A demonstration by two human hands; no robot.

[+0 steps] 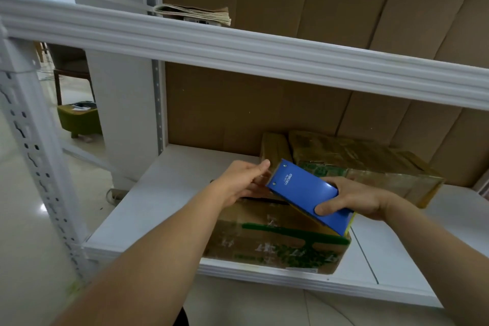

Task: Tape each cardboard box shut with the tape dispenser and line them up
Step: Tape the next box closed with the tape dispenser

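Two hands at one blue tape dispenser, tilted, held above near cardboard box at front edge of white shelf. Right hand gripping dispenser's lower end, thumb curled over blue face. Left hand at dispenser's upper end, fingers fairly straight, touching box top; grip there not discernible. Second, tape-wrapped box behind, against cardboard back panel. Folded paper bags on upper shelf. Green stool far left.
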